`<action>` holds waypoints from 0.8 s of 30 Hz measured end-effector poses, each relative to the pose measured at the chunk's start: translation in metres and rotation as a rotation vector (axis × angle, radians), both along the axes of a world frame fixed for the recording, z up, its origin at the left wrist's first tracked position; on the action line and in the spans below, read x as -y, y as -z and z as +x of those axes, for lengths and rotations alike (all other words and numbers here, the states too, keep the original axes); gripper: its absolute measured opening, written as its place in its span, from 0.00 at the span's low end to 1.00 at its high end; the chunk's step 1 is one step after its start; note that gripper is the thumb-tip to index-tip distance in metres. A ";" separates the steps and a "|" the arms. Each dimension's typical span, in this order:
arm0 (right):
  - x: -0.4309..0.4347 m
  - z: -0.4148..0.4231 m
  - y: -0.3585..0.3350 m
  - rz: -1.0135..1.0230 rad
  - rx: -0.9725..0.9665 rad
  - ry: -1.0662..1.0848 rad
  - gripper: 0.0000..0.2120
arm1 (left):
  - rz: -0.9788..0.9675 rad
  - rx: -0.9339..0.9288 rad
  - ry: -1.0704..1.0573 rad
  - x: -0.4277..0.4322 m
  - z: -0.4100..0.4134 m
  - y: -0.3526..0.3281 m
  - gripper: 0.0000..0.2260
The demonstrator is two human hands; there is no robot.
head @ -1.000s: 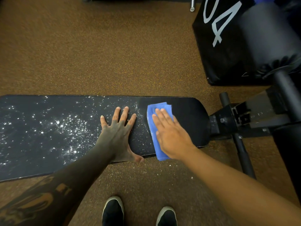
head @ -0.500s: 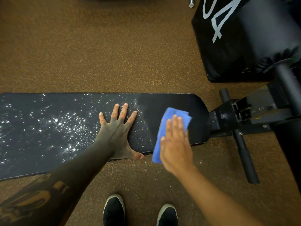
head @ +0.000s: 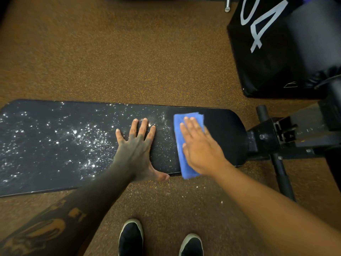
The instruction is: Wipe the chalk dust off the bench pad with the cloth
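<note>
The black bench pad (head: 225, 137) runs left to right across the view. White chalk dust (head: 86, 137) speckles its left and middle parts, while the right end looks dark and free of specks. A folded blue cloth (head: 178, 130) lies across the pad near that right end, its lower edge hanging over the pad's near edge. My right hand (head: 201, 148) presses flat on the cloth with straight fingers. Left of the cloth, my left hand (head: 136, 150) rests flat on the pad, fingers spread, thumb over the near edge.
The black metal bench frame (head: 276, 137) with a crossbar extends right of the pad. A black padded block (head: 273, 52) with white numerals stands at the upper right. Brown speckled rubber floor (head: 129, 52) surrounds the bench. My two black shoes (head: 131, 239) stand below the pad.
My right hand has slid the cloth back left and up the pad from the right end's near edge, toward the dust. My left hand stays planted.
</note>
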State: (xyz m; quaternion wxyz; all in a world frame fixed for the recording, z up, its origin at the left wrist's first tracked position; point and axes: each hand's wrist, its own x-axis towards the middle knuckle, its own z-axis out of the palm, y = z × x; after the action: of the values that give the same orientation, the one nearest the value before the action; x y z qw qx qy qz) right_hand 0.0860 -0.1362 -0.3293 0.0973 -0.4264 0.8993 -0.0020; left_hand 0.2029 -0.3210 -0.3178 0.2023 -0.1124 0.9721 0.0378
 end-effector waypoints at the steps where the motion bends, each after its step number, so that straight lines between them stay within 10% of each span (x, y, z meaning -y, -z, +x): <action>1: 0.005 -0.011 0.000 0.001 0.022 0.117 0.28 | -0.001 -0.002 -0.014 0.000 0.001 0.000 0.70; 8: 0.032 0.007 -0.004 -0.024 0.042 -0.126 0.29 | -0.036 -0.043 -0.061 0.011 0.009 -0.002 0.64; 13: 0.049 -0.018 -0.001 -0.018 0.087 0.234 0.29 | -0.028 -0.021 -0.103 0.022 0.016 0.001 0.64; 18: 0.048 -0.012 -0.002 -0.024 0.055 -0.205 0.28 | -0.008 -0.015 -0.100 0.025 0.018 0.004 0.65; 24: 0.076 -0.023 0.003 -0.053 0.098 0.175 0.29 | 0.000 -0.017 -0.111 0.029 0.022 0.005 0.67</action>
State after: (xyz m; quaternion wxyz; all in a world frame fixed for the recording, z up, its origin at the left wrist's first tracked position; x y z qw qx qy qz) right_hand 0.0632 -0.2120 -0.3326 0.1292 -0.3481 0.9268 -0.0552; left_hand 0.2251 -0.3495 -0.3230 0.1917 -0.1658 0.9661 0.0497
